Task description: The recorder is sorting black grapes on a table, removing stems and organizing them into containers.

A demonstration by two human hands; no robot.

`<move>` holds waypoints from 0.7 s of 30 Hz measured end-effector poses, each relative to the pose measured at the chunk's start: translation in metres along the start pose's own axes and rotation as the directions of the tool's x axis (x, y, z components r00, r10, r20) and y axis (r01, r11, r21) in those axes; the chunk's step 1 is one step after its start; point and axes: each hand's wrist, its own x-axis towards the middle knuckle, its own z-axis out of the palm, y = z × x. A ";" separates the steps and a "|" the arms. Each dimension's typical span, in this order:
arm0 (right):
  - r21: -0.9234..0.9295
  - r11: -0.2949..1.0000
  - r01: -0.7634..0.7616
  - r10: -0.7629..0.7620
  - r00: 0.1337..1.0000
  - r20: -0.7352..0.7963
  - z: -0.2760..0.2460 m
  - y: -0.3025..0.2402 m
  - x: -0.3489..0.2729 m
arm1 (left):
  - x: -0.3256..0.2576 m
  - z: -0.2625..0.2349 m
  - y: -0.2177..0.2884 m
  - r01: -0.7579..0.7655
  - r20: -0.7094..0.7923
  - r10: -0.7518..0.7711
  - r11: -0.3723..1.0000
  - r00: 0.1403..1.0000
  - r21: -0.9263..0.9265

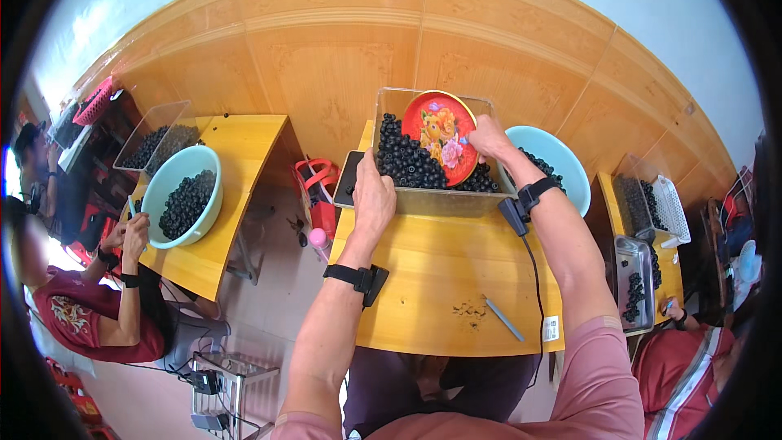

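A clear plastic bin [444, 204] stands at the far side of my yellow table, filled with small round black parts [399, 155], some showing a hole. My right hand [489, 140] grips the right edge of a round red plate [432, 126] with a flower print. The plate is tilted up inside the bin, its lower edge among the black parts. My left hand [375, 195] is closed on the bin's near left corner; its fingertips are partly hidden. Dark bands with small black boxes sit on both my wrists.
Right of the bin stands a light blue basin [570, 155] of black parts; a dark flat object [349, 179] lies left. A grey pen-like tool [505, 319] and dark crumbs [470, 314] lie nearer me. A cable hangs from my right wrist. Co-workers sit at both sides.
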 end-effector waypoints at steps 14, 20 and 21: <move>0.735 0.491 -0.468 0.357 0.878 0.320 0.049 0.026 -0.007 | 0.003 0.001 0.000 -0.002 0.053 0.001 1.000 0.999 0.008; 0.775 0.439 -0.454 0.380 0.876 0.298 0.027 0.047 -0.020 | 0.002 -0.001 0.004 0.053 0.081 -0.055 0.998 0.995 0.026; 0.797 0.405 -0.449 0.368 0.877 0.308 0.024 0.048 -0.021 | 0.002 -0.001 0.002 0.048 0.080 -0.050 0.999 0.996 0.024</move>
